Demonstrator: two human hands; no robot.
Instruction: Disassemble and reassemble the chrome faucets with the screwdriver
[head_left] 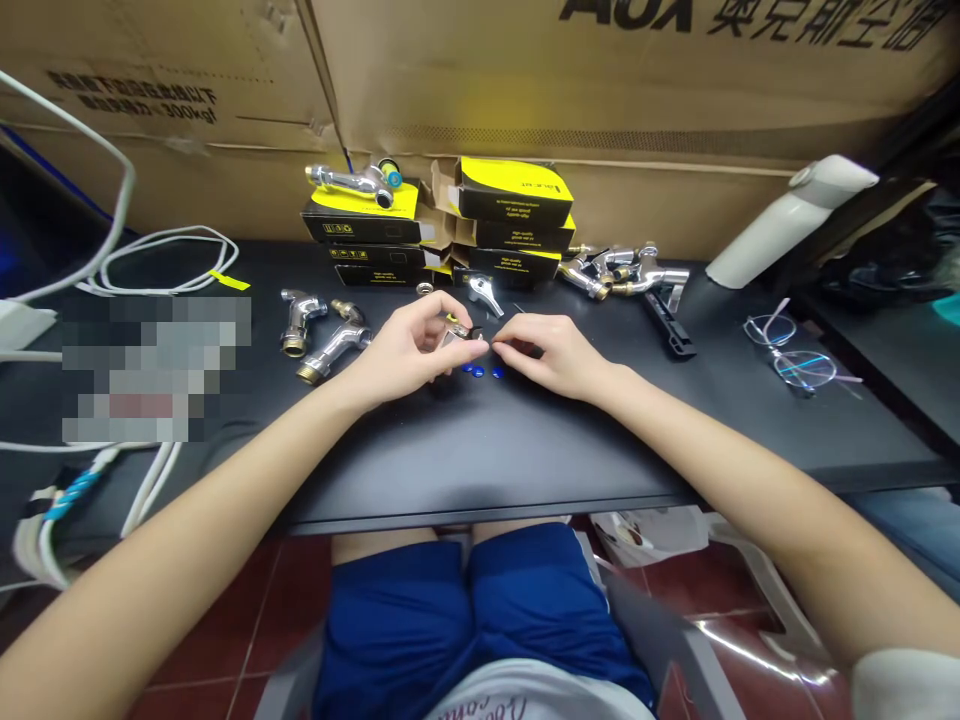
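Observation:
My left hand (411,352) is closed around a small metal faucet part (457,330) with dark and yellowish bits, mostly hidden by the fingers. Close to its thumb tip, my right hand (553,352) makes a pinch; whatever it holds is too small to make out. Several small blue discs (478,371) lie on the black table just below the fingertips. Behind the hands rests a chrome lever handle (486,295), with a small metal ring (425,288) to its left. Two chrome faucet bodies (335,345) lie left of my left hand.
Stacked black-and-yellow boxes (514,205) stand at the back, with a chrome faucet (352,182) on the left stack. To the right are more faucets (626,272), a black plastic piece (670,322), a white bottle (787,220) and glasses (802,368). White cables (161,262) lie left.

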